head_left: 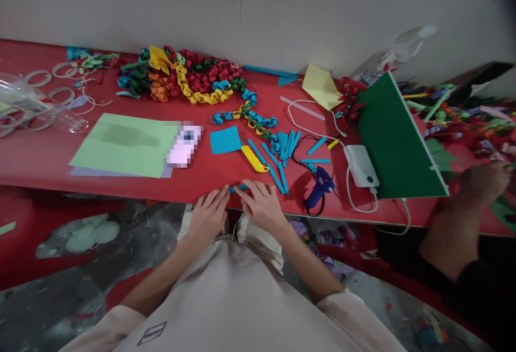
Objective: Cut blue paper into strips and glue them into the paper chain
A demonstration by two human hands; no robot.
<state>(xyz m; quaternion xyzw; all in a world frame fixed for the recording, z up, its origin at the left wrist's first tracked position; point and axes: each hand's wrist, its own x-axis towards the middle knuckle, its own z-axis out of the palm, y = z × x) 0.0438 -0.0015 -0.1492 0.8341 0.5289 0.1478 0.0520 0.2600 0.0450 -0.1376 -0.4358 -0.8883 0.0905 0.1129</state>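
At the front edge of the red table, my left hand (210, 209) and my right hand (262, 202) meet over a short blue paper strip (238, 187). The fingers of each are closed on one end of it; my fingers partly cover the strip. Just beyond them lies a yellow box cutter (253, 159), beside a blue paper square (224, 140). More cut blue strips (275, 172) lie to the right of the cutter. A dark blue glue gun (319, 189) rests near the table edge, right of my right hand.
Paper chains (201, 80) are heaped at the back, with a blue, yellow and green one trailing forward. Green sheets (124, 145) and a blurred phone (184, 146) lie left. A white power bank (362, 165) stands before an upright green board (397, 142); a co-worker's arm (459, 217) is beyond.
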